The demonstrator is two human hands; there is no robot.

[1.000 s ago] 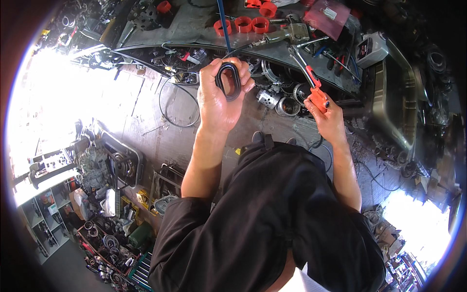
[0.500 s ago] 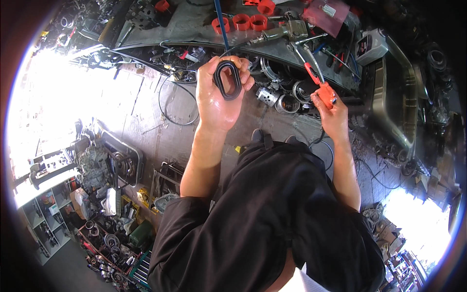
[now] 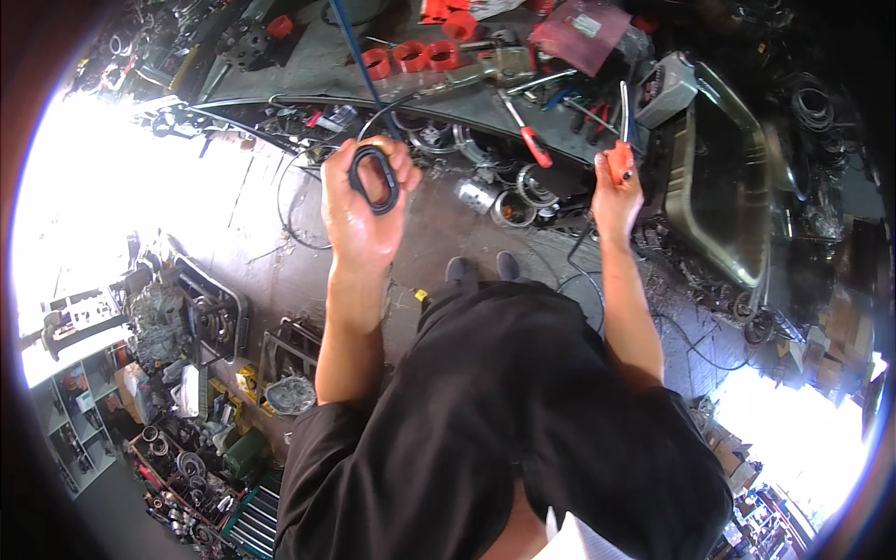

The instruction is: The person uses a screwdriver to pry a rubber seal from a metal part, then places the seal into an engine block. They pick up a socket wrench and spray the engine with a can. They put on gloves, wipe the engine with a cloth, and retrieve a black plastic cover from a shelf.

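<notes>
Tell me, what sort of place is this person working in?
Most likely a mechanic's repair workshop. The left hand holds a black oval rubber seal ring, the right hand grips an orange-handled screwdriver, and the cluttered metal workbench carries red plastic caps and loose tools.

A flat maroon package (image 3: 581,37) with a small pale label (image 3: 586,25) lies at the far edge of the desk (image 3: 317,56); beside it sits what may be a grey carton (image 3: 665,89).

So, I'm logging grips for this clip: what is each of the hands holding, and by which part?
The left hand pinches a black rubber ring by its rim. The right hand grips a screwdriver by its orange handle, shaft pointing away.
</notes>
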